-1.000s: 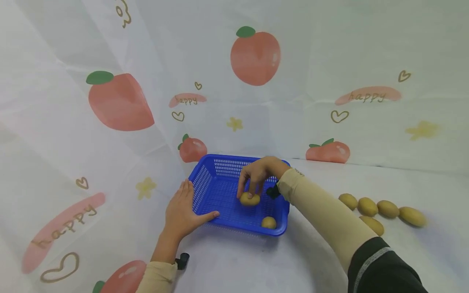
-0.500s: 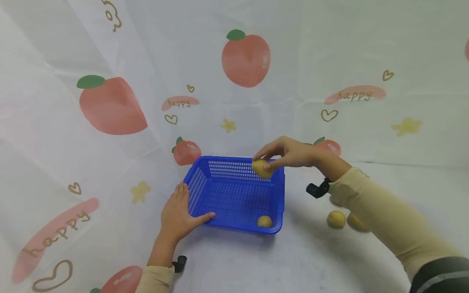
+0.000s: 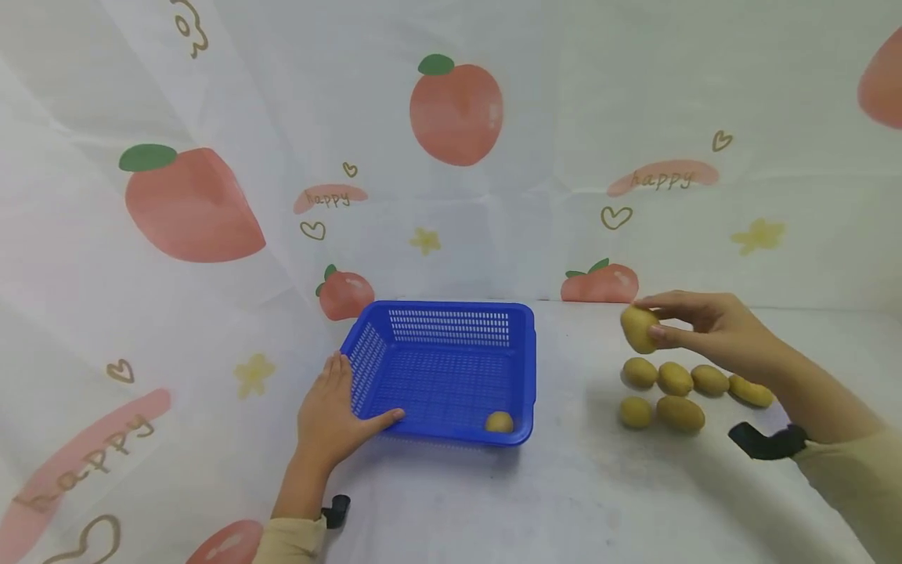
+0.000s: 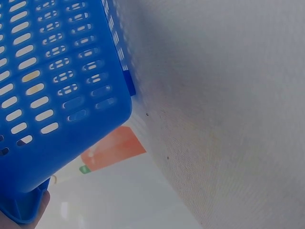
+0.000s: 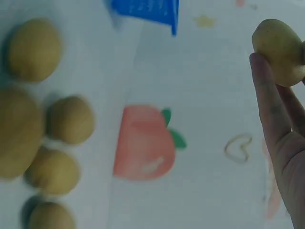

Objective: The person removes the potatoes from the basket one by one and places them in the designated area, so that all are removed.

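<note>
My right hand pinches a potato between fingertips and thumb, raised above the loose potatoes on the right. In the right wrist view the same potato sits at the fingertips. A blue plastic basket with slotted walls stands to the left, and one potato lies in its front right corner. Against the basket's left side rests my left hand, fingers straight along the rim and thumb extended at the front edge. The left wrist view shows mostly the basket's slotted wall.
On the white surface at right, several potatoes form a back row, with potatoes side by side. Two more lie in front, one a larger potato. A white printed sheet with fruit pictures rises behind.
My right hand has lifted a potato out of the basket and carried it right, over the other potatoes. The left hand stays at the basket. The head view has shifted slightly.
</note>
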The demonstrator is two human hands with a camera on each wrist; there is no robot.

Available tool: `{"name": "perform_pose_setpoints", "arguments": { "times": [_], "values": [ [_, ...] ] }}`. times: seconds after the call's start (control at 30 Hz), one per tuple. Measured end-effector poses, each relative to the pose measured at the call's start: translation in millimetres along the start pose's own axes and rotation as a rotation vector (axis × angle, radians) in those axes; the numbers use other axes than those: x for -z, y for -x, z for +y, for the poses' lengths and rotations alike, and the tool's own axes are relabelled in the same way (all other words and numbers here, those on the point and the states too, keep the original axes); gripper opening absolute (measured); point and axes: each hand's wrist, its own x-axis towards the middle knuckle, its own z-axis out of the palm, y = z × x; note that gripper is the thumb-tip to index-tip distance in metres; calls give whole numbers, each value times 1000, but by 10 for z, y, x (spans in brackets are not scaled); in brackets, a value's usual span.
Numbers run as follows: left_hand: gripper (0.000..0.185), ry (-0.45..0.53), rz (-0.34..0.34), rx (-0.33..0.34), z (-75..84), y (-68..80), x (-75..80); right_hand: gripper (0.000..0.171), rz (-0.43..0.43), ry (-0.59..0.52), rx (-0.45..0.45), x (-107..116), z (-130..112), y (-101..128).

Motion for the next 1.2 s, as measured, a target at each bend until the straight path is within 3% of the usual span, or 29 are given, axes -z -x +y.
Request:
{"name": "perform_pose_setpoints", "arguments": {
  "times": [0.23, 0.37, 0.53, 0.77, 1.2],
  "values": [
    [144, -1, -3, -6, -17, -2, -9, 43, 116, 140, -79, 179, 404, 630],
    [144, -7, -10, -5, -7, -3, -6, 40, 87, 199, -135, 240, 625, 927],
    [143, -13, -2, -11, -2, -10, 19, 41, 47, 151, -170, 216, 875, 1178],
    [142, -13, -6, -12, 1, -1, 20, 45, 27, 35, -123, 174, 1134, 1327],
    [142, -9, 4, -11, -3, 0, 7, 37, 6, 83, -172, 91, 1237, 1311]
  ]
}}
